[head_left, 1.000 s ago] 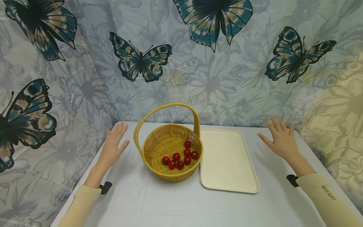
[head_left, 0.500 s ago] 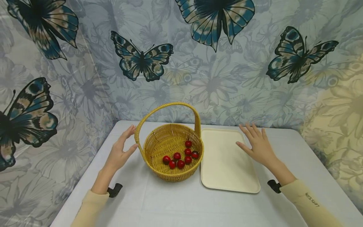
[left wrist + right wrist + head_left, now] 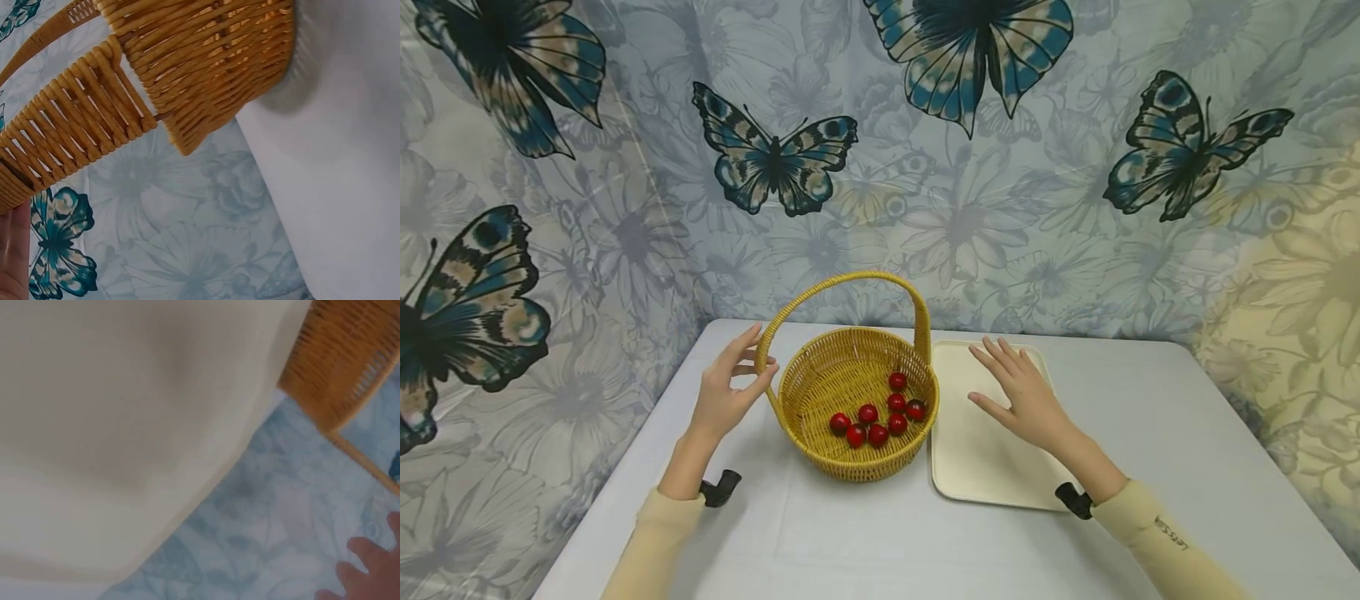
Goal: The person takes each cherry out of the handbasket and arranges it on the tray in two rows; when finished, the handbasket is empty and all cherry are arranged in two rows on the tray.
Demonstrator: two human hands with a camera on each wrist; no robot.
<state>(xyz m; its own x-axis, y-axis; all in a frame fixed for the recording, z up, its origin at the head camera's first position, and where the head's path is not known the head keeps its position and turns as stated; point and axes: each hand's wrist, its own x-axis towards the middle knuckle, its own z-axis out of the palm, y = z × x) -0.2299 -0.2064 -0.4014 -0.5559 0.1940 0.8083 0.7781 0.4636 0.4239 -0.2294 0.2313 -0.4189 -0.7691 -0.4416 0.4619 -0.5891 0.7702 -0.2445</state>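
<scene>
A yellow woven basket [image 3: 823, 375] with a tall arched handle [image 3: 867, 276] stands on the table and holds several red cherries [image 3: 877, 434]. My left hand [image 3: 718, 400] is at the left side of the handle, thumb in front and fingers curled round behind it. In the left wrist view the fingers [image 3: 14, 253] show at the lower left edge, against the handle's underside; their tips are hidden. My right hand [image 3: 1026, 404] hovers over a cream tray [image 3: 973, 462], fingers spread and holding nothing. Part of that hand also shows in the right wrist view.
The tray lies right of the basket, close beside it. A white cloth [image 3: 820, 542] covers the table. Behind and to the sides hangs a butterfly-patterned curtain [image 3: 955, 208], near the table's back edge.
The left hand has moved right to the basket's handle and its fingers have curled round it. My right hand has moved left from the table's right side to above the tray. The basket stays put.
</scene>
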